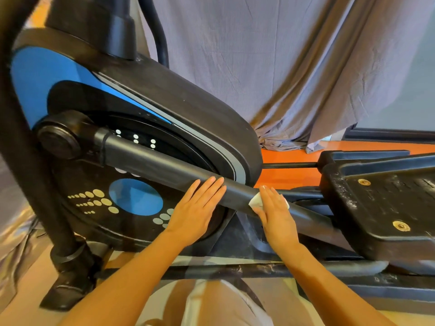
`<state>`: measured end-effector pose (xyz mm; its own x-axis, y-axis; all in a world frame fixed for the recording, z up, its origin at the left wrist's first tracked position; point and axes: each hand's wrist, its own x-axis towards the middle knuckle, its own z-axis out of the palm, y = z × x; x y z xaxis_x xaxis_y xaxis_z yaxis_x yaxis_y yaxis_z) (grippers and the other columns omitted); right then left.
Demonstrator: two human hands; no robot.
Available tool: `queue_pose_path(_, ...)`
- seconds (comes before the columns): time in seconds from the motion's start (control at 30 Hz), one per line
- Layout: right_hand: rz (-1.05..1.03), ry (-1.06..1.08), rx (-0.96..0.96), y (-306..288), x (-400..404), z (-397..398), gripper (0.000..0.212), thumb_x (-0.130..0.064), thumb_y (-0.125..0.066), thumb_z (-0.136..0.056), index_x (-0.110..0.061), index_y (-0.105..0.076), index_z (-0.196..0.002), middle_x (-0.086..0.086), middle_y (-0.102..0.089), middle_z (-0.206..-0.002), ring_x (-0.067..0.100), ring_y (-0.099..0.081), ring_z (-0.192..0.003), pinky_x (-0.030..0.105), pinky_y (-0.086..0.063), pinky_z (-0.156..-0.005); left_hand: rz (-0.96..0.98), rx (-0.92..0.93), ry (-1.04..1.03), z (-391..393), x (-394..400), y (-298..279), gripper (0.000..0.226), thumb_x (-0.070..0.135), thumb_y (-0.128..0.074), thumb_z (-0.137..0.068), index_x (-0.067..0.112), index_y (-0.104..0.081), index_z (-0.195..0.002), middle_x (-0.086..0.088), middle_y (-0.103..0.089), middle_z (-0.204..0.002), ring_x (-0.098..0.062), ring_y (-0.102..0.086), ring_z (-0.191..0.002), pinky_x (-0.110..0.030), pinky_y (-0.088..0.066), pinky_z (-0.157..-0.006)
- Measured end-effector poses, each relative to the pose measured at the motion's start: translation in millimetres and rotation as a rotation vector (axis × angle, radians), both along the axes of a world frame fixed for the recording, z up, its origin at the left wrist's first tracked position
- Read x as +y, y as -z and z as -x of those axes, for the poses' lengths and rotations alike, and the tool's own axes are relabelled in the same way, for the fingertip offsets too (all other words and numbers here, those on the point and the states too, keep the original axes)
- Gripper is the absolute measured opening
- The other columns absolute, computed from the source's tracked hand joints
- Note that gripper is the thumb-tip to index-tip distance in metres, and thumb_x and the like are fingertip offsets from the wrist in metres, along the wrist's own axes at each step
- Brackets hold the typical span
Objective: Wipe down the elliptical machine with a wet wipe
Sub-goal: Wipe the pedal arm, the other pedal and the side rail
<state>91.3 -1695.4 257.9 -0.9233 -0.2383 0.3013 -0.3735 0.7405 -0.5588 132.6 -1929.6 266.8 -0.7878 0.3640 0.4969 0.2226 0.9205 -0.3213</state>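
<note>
The elliptical machine [164,97] fills the view, black with a blue side panel. Its black pedal arm tube [150,158] slopes down from the crank at the left to the foot pedal [386,203] at the right. My left hand [197,208] lies flat with straight fingers on the tube near its middle. My right hand [275,208] presses a white wet wipe [256,200] flat against the tube, just right of the left hand. Most of the wipe is hidden under the palm.
A grey-violet cloth [282,67] hangs behind the machine down to the orange floor [292,170]. A black upright handle bar [26,161] stands at the left on its base. The machine's lower rail [259,269] runs along in front of my knees.
</note>
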Motion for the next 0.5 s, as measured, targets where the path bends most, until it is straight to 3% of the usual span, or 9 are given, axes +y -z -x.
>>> queue_pose_path(0.23,-0.015,-0.068,0.046,-10.8,-33.0,2.8,0.057,-0.019,-0.054,-0.100,-0.010,-0.032,-0.152,0.008,-0.031,-0.158,0.026,-0.022,-0.149,0.041,-0.022,-0.118,-0.022,0.018,-0.049,-18.9,-29.9,-1.8,0.090,0.019,-0.078,-0.079,0.011,-0.025,-0.152,-0.008,-0.019,-0.160,-0.024,-0.015,-0.149,-0.042,-0.007,-0.121)
queue_pose_path(0.37,0.025,-0.203,0.173,-9.8,-49.9,-0.5,0.059,-0.005,-0.055,-0.098,-0.015,-0.031,-0.151,0.007,-0.031,-0.158,0.026,-0.025,-0.148,0.048,-0.025,-0.119,-0.042,0.014,-0.057,-27.8,-39.7,-6.9,0.081,0.023,-0.076,-0.082,0.011,-0.035,-0.151,-0.009,-0.026,-0.160,-0.026,-0.025,-0.148,-0.043,-0.015,-0.120)
queue_pose_path(0.5,0.003,-0.431,0.241,-9.9,-66.0,-9.3,0.065,0.005,-0.054,-0.095,-0.018,-0.034,-0.152,0.004,-0.026,-0.161,0.021,-0.017,-0.150,0.036,-0.017,-0.122,-0.101,-0.005,-0.089,-43.2,-49.0,-6.4,0.067,0.028,-0.069,-0.088,0.012,-0.043,-0.148,-0.010,-0.037,-0.157,-0.028,-0.037,-0.143,-0.043,-0.023,-0.120)
